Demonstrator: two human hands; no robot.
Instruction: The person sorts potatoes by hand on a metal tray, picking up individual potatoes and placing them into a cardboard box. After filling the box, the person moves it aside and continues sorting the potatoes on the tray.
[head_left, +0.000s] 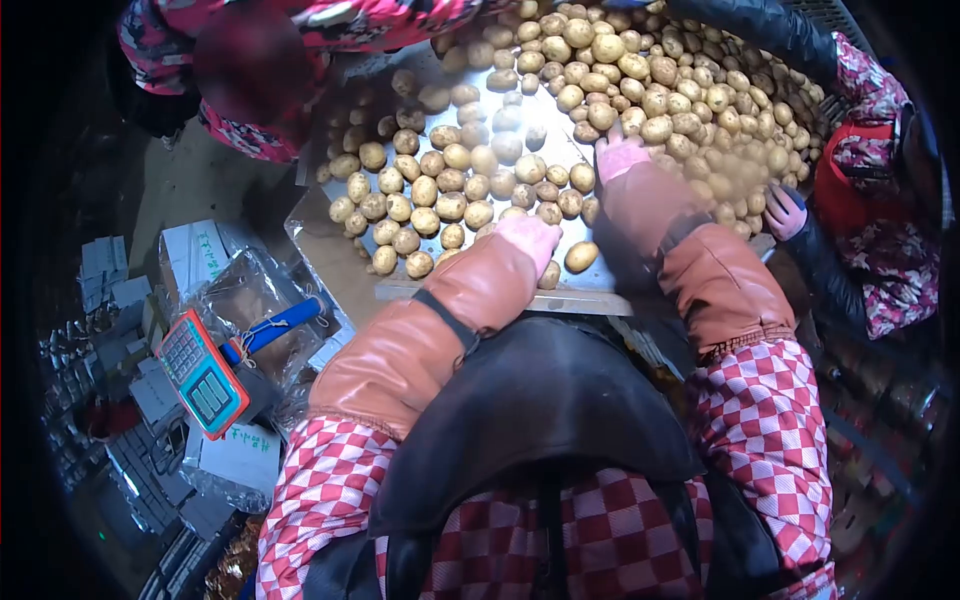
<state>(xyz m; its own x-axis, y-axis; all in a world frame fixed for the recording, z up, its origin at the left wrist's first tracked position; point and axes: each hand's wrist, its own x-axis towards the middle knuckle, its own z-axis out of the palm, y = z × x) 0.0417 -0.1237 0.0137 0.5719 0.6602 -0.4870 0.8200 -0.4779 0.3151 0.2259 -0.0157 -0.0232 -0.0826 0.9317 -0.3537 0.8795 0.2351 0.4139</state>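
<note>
My left hand (529, 240), in a pink glove, is at the near edge of the metal table (599, 278), among spread potatoes (451, 207). Its fingers are mostly hidden, and I cannot make out whether it grips one. Farther right, my right hand (621, 157), also gloved in pink, touches the left edge of the big potato heap (690, 100) with its fingers apart. A single potato (580, 256) lies just right of my left hand. Brown sleeve covers reach up both my forearms.
A person in patterned clothing (250, 70) leans in at the upper left. At the right, another person's gloved hand (786, 212) touches the heap's edge. A scale with a red-framed display (204, 374) stands at the lower left beside plastic-wrapped boxes (194, 258).
</note>
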